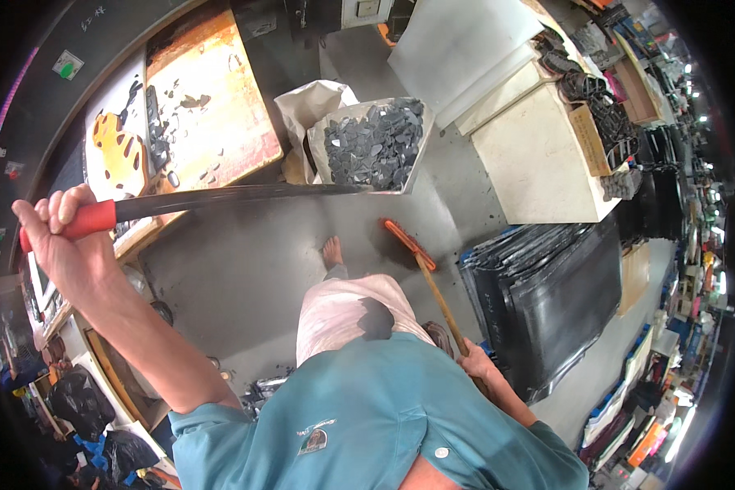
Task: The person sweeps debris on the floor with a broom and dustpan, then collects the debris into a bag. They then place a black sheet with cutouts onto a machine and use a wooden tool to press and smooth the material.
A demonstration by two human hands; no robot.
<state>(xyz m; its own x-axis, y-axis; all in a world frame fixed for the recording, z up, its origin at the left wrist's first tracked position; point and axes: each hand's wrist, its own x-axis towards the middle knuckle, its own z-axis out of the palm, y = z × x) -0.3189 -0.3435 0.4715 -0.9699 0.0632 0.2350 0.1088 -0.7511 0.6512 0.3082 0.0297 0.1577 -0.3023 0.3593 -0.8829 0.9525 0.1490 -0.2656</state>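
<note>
My left hand (69, 224), raised at the far left, is wrapped round the red grip of a long-handled black tool (220, 196). Its dark shaft runs across to the front rim of a white sack (320, 159), where I cannot make out its end. Dark grey scraps (374, 145) fill the sack's mouth. Low on the right, my right hand (478, 363) is closed around the wooden stick of a broom (437, 294). The broom's orange head (408, 243) rests on the grey floor.
A workbench (220, 106) with dark cut pieces and a yellow slotted piece (121, 153) stands at the left. Black sheets (555, 294) are stacked at the right, below a pale cabinet (531, 155). My bare foot (332, 251) is on the floor ahead.
</note>
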